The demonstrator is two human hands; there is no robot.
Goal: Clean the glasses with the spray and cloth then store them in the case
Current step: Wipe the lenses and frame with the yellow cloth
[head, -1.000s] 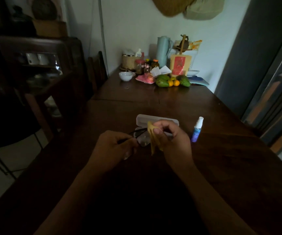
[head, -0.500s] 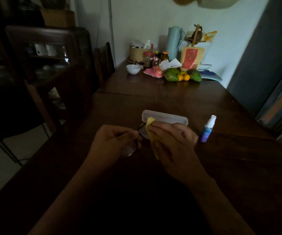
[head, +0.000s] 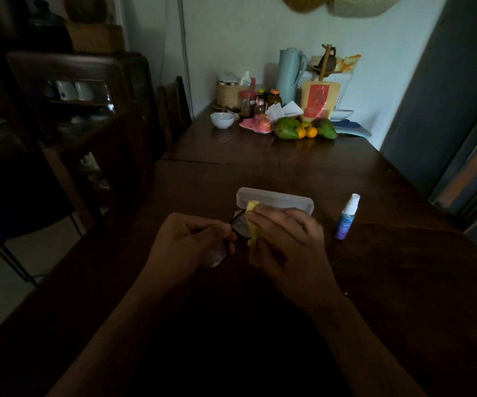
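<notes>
Dark-framed glasses (head: pixel 240 224) are held over the dark wooden table (head: pixel 389 282) by my left hand (head: pixel 188 242), which pinches the frame between thumb and fingers. One lens shows between the hands; a second lens shows faintly below my left fingers. My right hand (head: pixel 288 242) presses a yellow cloth (head: pixel 253 233) onto the right lens. A white glasses case (head: pixel 277 199) lies just behind the hands, partly hidden by my right fingers. A small spray bottle (head: pixel 347 216) with a white cap and blue-purple label stands upright to the right of the case.
At the table's far end stand a white bowl (head: pixel 222 120), jars, a pale blue jug (head: pixel 288 74), a red-labelled pouch, and green and orange fruit (head: pixel 303 129). A chair back (head: pixel 174 110) and a dark glass cabinet (head: pixel 82 110) stand on the left. A grey door is on the right.
My right hand turned over, from pinching the cloth upright to lying across the lens with the cloth under its fingers. The head camera view shifted slightly.
</notes>
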